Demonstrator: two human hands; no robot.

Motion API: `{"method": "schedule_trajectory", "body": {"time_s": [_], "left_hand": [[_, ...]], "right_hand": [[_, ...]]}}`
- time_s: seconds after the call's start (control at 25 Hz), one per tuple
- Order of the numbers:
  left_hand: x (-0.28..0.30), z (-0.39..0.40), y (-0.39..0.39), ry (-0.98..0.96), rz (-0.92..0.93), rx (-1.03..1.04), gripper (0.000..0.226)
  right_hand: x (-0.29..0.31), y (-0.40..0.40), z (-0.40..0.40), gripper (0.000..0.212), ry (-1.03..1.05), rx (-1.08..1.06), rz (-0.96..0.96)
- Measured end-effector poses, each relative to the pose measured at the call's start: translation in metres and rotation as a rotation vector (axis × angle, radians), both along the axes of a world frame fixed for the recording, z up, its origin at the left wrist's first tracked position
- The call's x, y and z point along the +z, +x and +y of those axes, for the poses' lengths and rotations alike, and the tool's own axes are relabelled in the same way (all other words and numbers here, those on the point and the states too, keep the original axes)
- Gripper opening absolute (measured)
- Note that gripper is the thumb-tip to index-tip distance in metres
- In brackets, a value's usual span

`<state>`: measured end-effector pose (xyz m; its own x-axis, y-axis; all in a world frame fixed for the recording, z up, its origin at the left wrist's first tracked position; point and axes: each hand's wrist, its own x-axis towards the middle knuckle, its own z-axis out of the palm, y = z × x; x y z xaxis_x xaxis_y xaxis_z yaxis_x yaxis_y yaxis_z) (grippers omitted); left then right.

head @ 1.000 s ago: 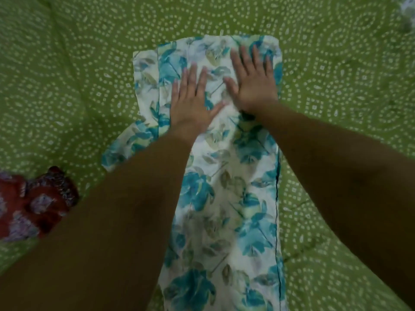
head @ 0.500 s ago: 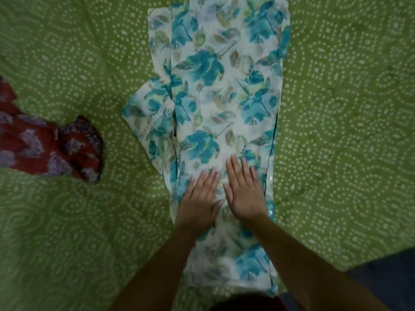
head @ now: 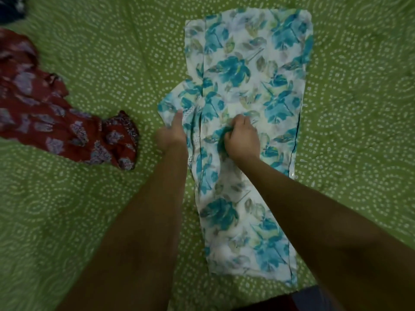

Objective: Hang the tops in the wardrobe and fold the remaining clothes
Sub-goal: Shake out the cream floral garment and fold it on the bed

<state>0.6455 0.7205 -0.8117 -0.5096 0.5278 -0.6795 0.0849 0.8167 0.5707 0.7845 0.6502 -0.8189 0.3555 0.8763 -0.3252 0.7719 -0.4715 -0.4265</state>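
Green dotted bedsheet (head: 94, 221) under white-and-teal floral garment (head: 253, 81), red garment (head: 56, 122) leftward.

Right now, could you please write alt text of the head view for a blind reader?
Two bare hands grip a white and teal floral garment lying on a green dotted bedspread: left hand at its side flap, right hand bunching its middle. A red patterned garment lies left.

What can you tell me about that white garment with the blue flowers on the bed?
The floral garment is thin white fabric printed with teal flowers and grey-green leaves. It lies flat, folded into a long strip on the green dotted bedspread, one lace-trimmed sleeve sticking out. The left hand pinches that sleeve; the right hand bunches its middle.
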Motion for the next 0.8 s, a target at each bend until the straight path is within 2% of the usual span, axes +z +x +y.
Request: {"method": "schedule_trajectory", "body": {"time_s": [0.08,0.16,0.28,0.36,0.44,0.52,0.6,0.68,0.72,0.8], "left_hand": [[0.0,0.012,-0.009,0.043,-0.255,0.103,0.052],[-0.002,0.01,-0.031,0.105,-0.317,0.162,0.047],[0.002,-0.01,-0.072,0.366,-0.152,0.135,0.031],[0.006,-0.031,-0.103,0.447,-0.111,0.145,0.033],[0.001,-0.046,-0.129,0.442,-0.048,0.151,0.033],[-0.005,-0.05,-0.152,0.35,0.085,0.138,0.027],[0.002,-0.052,-0.162,0.297,0.141,0.115,0.028],[0.007,-0.053,-0.169,0.268,0.201,0.04,0.027],[0.008,-0.052,-0.175,0.278,0.216,-0.004,0.025],[0.015,-0.048,-0.181,0.361,0.112,-0.103,0.019]], "right_hand": [[0.002,-0.016,0.0,0.027,0.057,-0.036,0.009],[0.003,-0.032,-0.007,0.028,0.106,-0.073,-0.018],[0.012,-0.059,-0.022,0.035,0.145,-0.14,-0.039],[0.018,-0.078,-0.032,0.038,0.141,-0.12,-0.052],[0.02,-0.096,-0.041,0.041,0.119,-0.053,-0.09],[0.022,-0.115,-0.048,0.049,0.1,0.024,-0.13],[0.022,-0.13,-0.051,0.057,0.056,0.122,-0.101],[0.022,-0.142,-0.052,0.073,0.003,0.267,-0.03],[0.022,-0.15,-0.051,0.083,-0.011,0.357,-0.017],[0.025,-0.171,-0.044,0.092,-0.02,0.503,-0.037]]}}
